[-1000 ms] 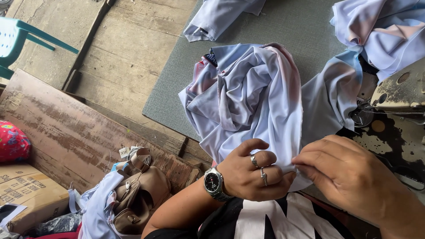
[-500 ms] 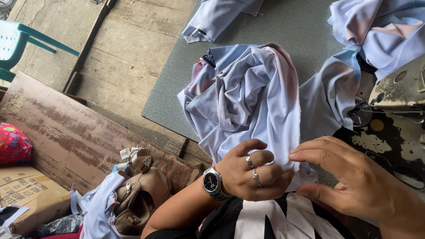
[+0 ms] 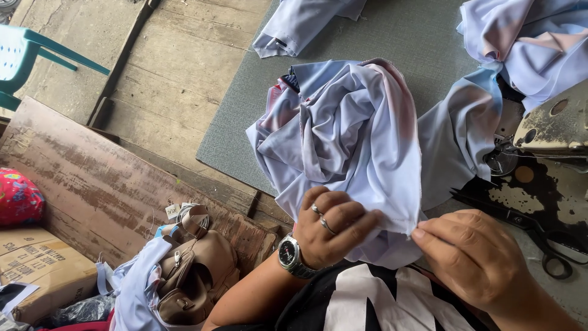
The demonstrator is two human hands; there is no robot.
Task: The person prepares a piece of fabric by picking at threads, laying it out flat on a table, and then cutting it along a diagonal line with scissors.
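Both hands pinch the near hem of the cloth [image 3: 349, 141], left hand [image 3: 334, 227] left of right hand [image 3: 471, 257], the bunched bulk lying beyond them on the tabletop [image 3: 404, 37], scissors [image 3: 527, 230] rightward.

We curl our left hand [image 3: 334, 227] into a pinch, wrist bent; our right hand [image 3: 471, 257] pinches opposite, fingertips nearly meeting.

Left hand [image 3: 331, 230] with two rings, dark wristwatch [image 3: 289, 256]; black-and-white top [image 3: 380, 300]
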